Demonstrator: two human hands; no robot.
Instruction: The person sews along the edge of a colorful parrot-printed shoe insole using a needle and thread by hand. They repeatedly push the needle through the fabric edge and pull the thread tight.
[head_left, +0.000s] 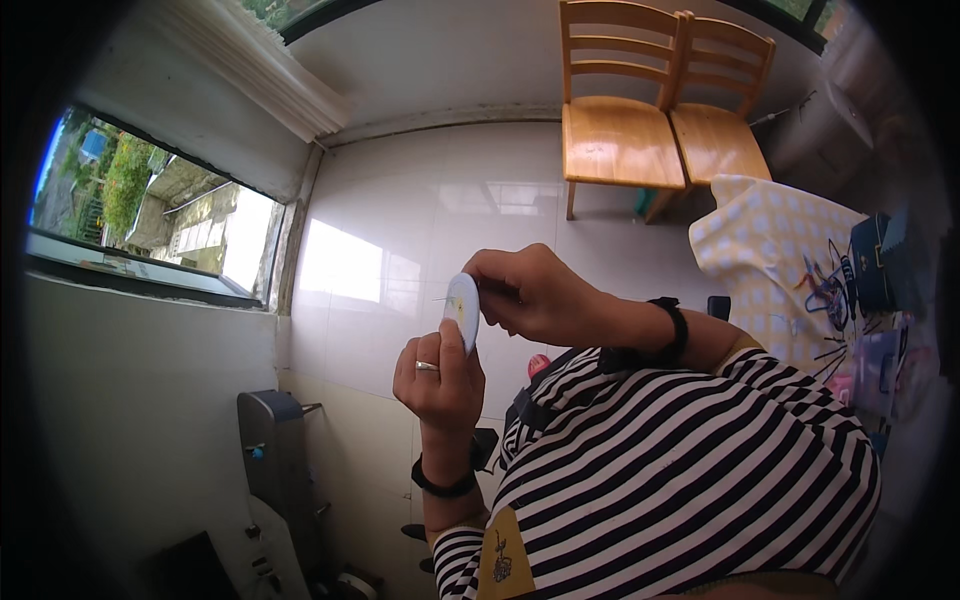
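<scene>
A small round disc with pale fabric (466, 300), seen nearly edge-on like an embroidery hoop, bears yellow and green stitching. My left hand (442, 375), with a ring on one finger, grips its lower edge, the thumb on the stitched face. From that face a thin needle (442, 299) sticks out to the left. Behind the disc, my right hand (529, 292) has bent fingers close to its upper edge and back; whether they pinch the needle or thread is hidden. Both wrists wear black bands.
Two wooden chairs (622, 139) stand by the far wall. At right, a checked cloth (765, 255) bears tangled coloured threads (825, 289), a dark case (871, 262) and a clear plastic box (876, 367). A window is at left, above a grey long-bodied object (274, 442) on the floor.
</scene>
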